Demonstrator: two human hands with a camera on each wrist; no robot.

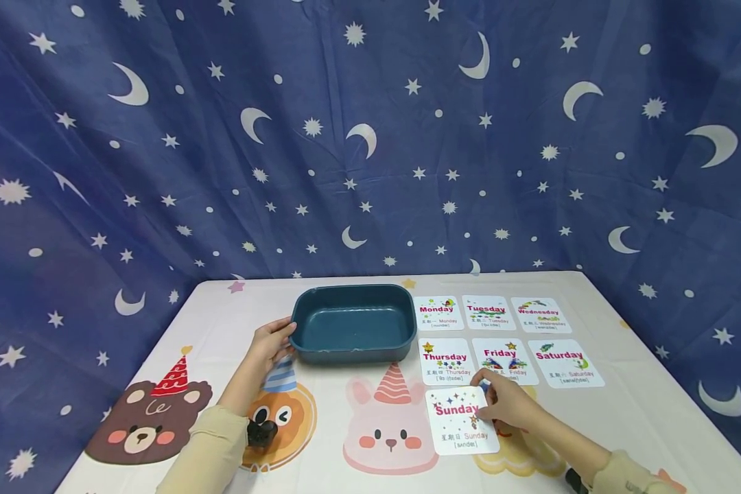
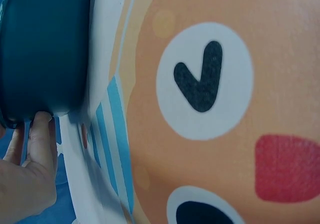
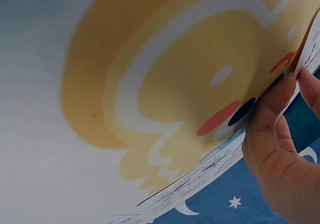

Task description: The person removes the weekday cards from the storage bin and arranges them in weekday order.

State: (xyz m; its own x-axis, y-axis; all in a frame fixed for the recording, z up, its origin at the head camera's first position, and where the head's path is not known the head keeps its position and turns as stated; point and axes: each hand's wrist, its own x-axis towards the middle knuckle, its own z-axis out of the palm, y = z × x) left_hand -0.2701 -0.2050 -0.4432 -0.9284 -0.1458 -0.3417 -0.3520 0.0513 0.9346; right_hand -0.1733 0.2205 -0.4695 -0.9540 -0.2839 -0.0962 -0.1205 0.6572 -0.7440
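Note:
A dark teal plastic tub (image 1: 355, 356) stands at the middle back of the table. My left hand (image 1: 270, 343) holds its left end, thumb at the rim and fingers against the outer wall (image 2: 45, 53). With thumb and fingers, my right hand (image 1: 511, 403) pinches the right edge of the white "Sunday" card (image 1: 460, 442), which looks lifted off the tablecloth in the right wrist view. Behind it lie the "Thursday" (image 1: 444, 374), "Friday" (image 1: 497, 344) and "Saturday" (image 1: 568, 367) cards; the right hand partly covers "Friday".
Farther back, the "Monday" (image 1: 437, 320), "Tuesday" (image 1: 488, 322) and "Wednesday" (image 1: 540, 324) cards form a row right of the tub. The white tablecloth (image 1: 327, 432) bears printed cartoon animals. A blue curtain (image 1: 370, 171) with moons and stars hangs behind the table.

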